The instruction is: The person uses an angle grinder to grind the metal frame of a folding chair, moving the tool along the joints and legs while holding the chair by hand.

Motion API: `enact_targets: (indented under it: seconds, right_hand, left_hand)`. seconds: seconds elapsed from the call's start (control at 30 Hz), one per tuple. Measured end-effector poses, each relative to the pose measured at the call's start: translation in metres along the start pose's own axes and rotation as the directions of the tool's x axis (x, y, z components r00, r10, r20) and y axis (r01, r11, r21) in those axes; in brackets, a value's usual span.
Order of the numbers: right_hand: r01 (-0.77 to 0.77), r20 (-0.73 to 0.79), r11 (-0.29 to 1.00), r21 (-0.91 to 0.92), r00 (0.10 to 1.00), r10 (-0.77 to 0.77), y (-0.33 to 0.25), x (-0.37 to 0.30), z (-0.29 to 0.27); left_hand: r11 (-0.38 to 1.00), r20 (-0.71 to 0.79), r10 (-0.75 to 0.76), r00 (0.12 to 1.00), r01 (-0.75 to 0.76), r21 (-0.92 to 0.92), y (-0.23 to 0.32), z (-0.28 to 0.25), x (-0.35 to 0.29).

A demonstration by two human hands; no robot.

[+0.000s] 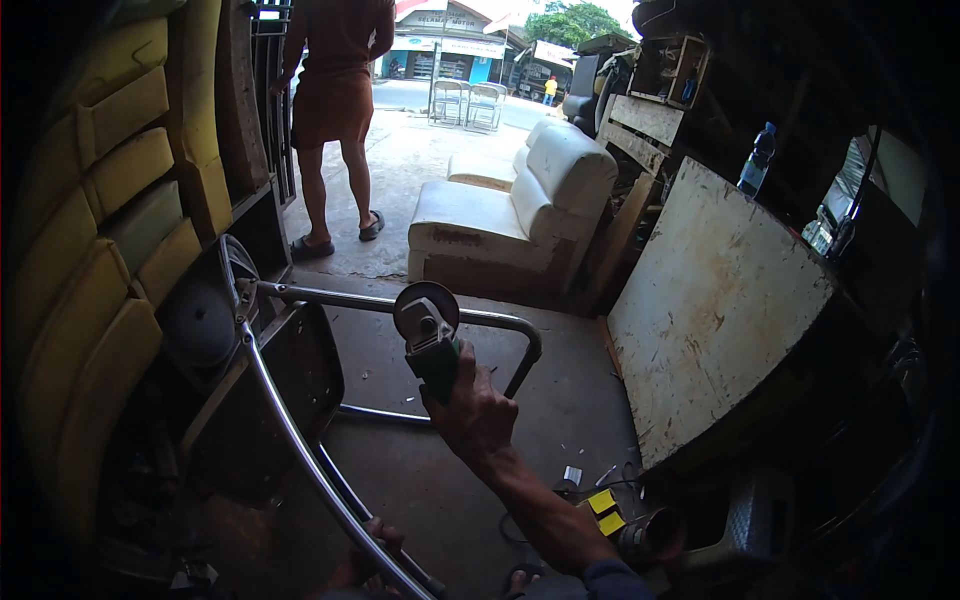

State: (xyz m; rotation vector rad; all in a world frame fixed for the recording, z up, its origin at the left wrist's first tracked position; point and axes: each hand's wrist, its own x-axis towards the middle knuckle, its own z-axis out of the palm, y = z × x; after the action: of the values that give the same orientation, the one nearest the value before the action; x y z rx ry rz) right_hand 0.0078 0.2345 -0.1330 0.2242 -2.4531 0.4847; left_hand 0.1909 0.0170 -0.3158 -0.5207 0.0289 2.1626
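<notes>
Nearest you, at the lower edge, your left hand (pixel 388 537) was curled on the lower tubes of the chrome frame (pixel 340 298); it was dim and partly hidden, so I cannot tell exactly which tube it gripped. Just to its right showed your sandalled foot (pixel 522 578). Your right forearm came up from the lower right, and your right hand (pixel 475 408) was wrapped around the green body of the grinder (pixel 435 365). The grinder pointed away from you, near the middle of the view, with its round disc (pixel 449 306) in front of the frame's far tube; whether they touched, I cannot tell. Right of your forearm, low down, lay two yellow blocks (pixel 602 502). The dark seat panel (pixel 265 415) leaned inside the frame's left part.

Along your left side stood yellow cushions (pixel 125 225). On your right was a stained pale board (pixel 715 310), with a bottle (pixel 757 165) upright at its upper edge. Beyond the frame sat a worn white armchair (pixel 475 205). Left of it, a person (pixel 340 100) stood facing away. Farther out were metal chairs (pixel 485 105), then, across the road, buildings (pixel 440 50) and a tree (pixel 568 25).
</notes>
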Motion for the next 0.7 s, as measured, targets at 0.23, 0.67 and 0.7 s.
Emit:
enact_targets:
  seconds: [0.23, 0.67, 0.7]
  right_hand:
    - [-0.305, -0.204, 0.949, -0.075, 0.937, 0.285, 0.079, -0.032, -0.03]
    - [-0.21, -0.28, 0.971, -0.114, 0.944, 0.172, 0.074, -0.05, -0.001]
    - [-0.231, -0.291, 0.968, -0.096, 0.937, 0.194, 0.081, -0.054, -0.003]
  left_hand:
    - [0.698, 0.028, 0.251, 0.967, -0.202, 0.687, 0.007, 0.005, 0.003]
    - [0.295, 0.083, 0.408, 0.909, -0.218, 0.93, -0.001, 0.047, -0.009]
    - [0.094, 0.197, 0.411, 0.89, -0.257, 0.962, 0.003, 0.046, -0.002]
